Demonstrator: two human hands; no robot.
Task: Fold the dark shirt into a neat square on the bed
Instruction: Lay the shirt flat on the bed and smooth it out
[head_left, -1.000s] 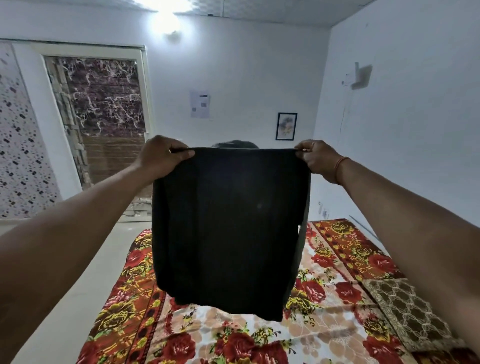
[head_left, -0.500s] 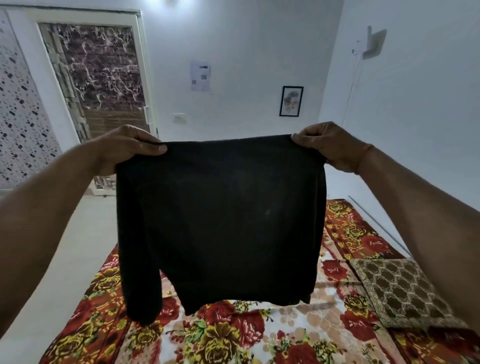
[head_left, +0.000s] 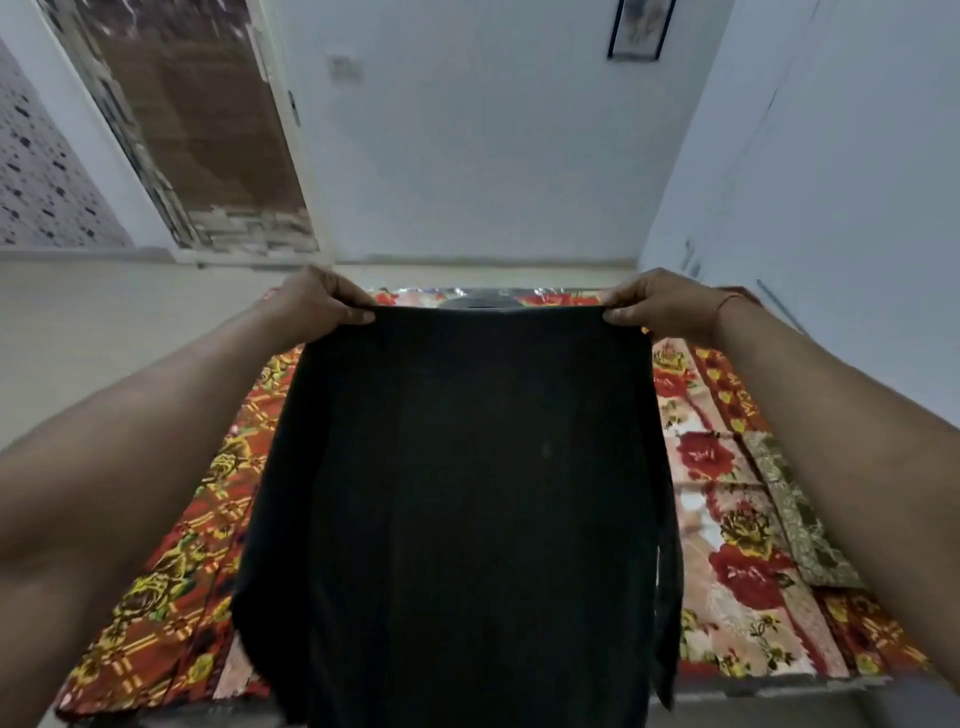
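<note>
Shirt (head_left: 457, 509) partly folded, above bed (head_left: 727, 499); your left hand (head_left: 311, 304) and right hand (head_left: 660, 304) fingers pinch top corners. Remaining: lay down, square off.

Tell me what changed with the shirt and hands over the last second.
The left hand and right hand lowered the dark shirt from in front of the wall down toward the bed; the view tilted down too. Unchanged: both still pinch its top corners; nothing was let go.

Arms are extending forward; left hand (head_left: 310, 307) and right hand (head_left: 662, 306) are each pinching a top corner of the shirt (head_left: 467, 493).
</note>
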